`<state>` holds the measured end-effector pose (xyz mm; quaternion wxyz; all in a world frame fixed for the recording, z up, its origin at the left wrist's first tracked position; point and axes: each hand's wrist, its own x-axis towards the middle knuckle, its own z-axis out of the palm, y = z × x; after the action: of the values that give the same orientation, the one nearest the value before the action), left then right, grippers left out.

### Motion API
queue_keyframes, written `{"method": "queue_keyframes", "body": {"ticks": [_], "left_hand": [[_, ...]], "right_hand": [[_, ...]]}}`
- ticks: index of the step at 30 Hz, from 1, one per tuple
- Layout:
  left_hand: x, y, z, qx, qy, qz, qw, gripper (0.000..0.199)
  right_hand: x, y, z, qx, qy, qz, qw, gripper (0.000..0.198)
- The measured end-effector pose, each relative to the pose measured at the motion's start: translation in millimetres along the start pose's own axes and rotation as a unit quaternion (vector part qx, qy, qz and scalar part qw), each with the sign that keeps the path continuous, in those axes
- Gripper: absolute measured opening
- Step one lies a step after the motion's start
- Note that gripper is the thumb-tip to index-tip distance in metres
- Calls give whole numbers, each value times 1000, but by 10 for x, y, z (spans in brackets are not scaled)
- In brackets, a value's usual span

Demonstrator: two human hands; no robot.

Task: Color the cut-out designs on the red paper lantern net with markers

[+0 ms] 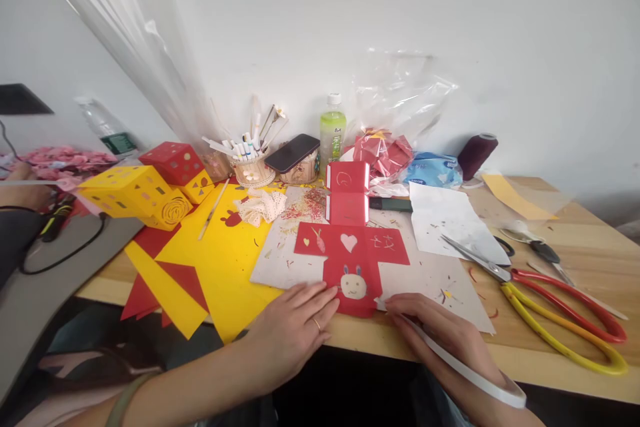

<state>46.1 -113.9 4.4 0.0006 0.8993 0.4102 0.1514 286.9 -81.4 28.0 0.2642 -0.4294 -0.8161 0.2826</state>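
A red paper cutout (350, 273), shaped like a cross with several panels, lies flat before me. It carries a rabbit face, a pink heart and a carrot, and white strips line the edges of its far panels. My left hand (295, 320) rests with fingers stretched out, fingertips on the left edge of the rabbit panel. At that panel's right edge, my right hand (445, 330) pinches the end of some white tape (465, 367), whose band loops back over the hand. Beneath the cutout is a pale board (430, 287) littered with paper scraps.
Large scissors (510, 273) with red and yellow handles lie at right beside white paper (445, 220). Yellow sheets (235, 247) and decorated boxes (125, 190) are at left. A pen pot (255, 170), phone (294, 152) and green bottle (333, 127) stand behind. Another person's hand (25, 190) shows far left.
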Motion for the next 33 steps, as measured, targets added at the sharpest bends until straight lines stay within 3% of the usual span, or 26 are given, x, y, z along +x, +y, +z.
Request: {"method": "queue_keyframes", "body": {"ticks": [4,8,11,19,33], "left_hand": [[65,33,151,85,-17,11,996,40],[223,100,200,71,-32,-63,995,45],[348,183,205,45,-33,-119,991,50],[516,256,209,14,-29,-127,991,52],[421,90,259,-51,-10,-54,997,47]], "right_hand": [[-22,85,-19,-13,11,55,998,19],[21,131,-74,8,47,154,987,24],[145,124,-123,41,58,189,979,23],[524,118,-64,96,-30,163,981,15],[531,113,34,95,-38,170,980,11]]}}
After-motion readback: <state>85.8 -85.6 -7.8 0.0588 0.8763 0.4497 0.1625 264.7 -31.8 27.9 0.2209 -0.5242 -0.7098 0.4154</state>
